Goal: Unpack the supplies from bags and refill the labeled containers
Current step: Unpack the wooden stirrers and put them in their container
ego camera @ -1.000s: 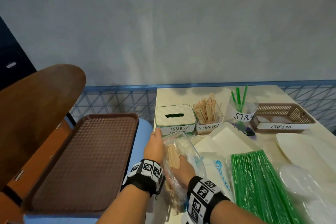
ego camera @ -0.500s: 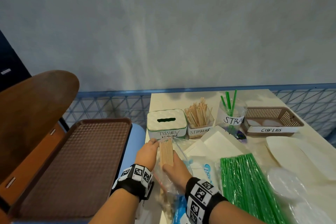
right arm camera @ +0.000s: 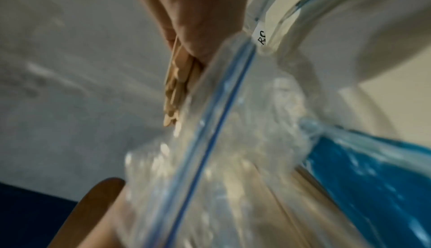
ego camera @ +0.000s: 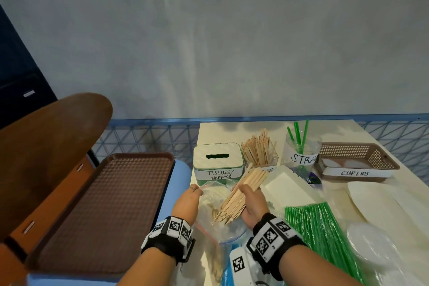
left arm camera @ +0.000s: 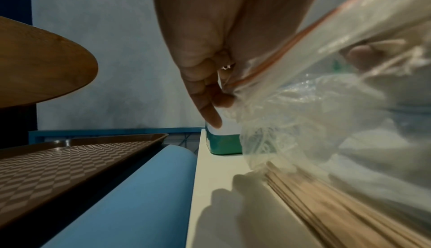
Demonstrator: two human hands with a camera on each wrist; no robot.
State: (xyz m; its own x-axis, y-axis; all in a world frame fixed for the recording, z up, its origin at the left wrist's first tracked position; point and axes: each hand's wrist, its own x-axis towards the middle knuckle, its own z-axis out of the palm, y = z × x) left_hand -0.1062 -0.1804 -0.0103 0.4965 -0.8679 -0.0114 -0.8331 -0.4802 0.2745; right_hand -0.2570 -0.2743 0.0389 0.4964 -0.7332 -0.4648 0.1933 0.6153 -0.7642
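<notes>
1. Right hand: curled around a bundle of stirrers, tilted, lower ends just above the bag mouth.
2. Left hand: pinching the rim of the clear bag by its red zip strip; more stirrers lie inside.
3. Beyond, on the table: tissue box, stirrer cup partly full, straw jar, lid basket.
4. Right of hands: green straws.
5. Left, off table: brown tray.

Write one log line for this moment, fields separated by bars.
left hand pinches zip bag rim | right hand holds stirrer bundle | stirrers container not yet refilled
</notes>
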